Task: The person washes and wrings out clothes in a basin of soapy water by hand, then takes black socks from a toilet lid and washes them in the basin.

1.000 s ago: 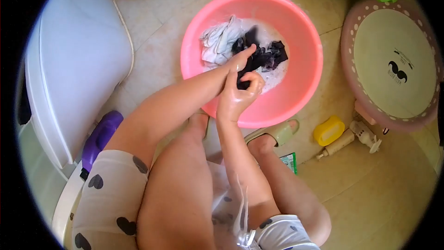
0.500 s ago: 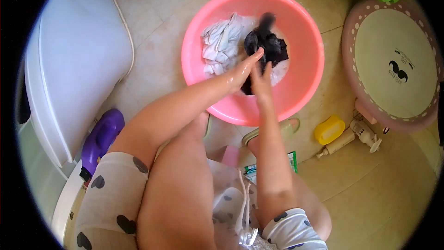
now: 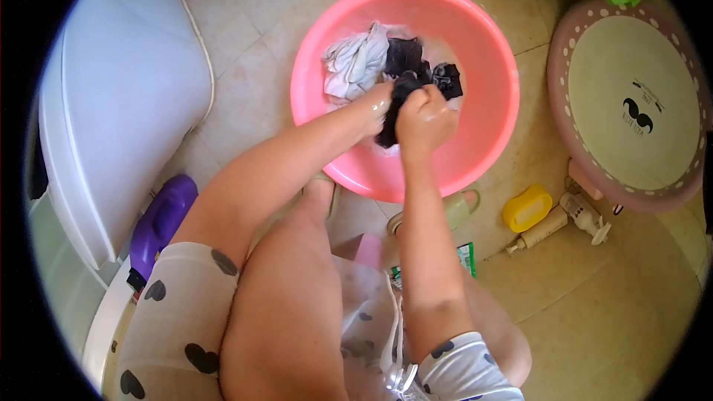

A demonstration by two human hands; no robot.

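In the head view, the right hand is curled into a fist on a bunched black cloth, over the pink basin on the tiled floor. The left hand presses against the cloth's other side; its fingers are hidden, so I cannot tell how far they are closed. More of the black fabric spreads into the basin, beside a crumpled white cloth. A yellow soap box and two pump bottles lie to the right, near a round lidded tub
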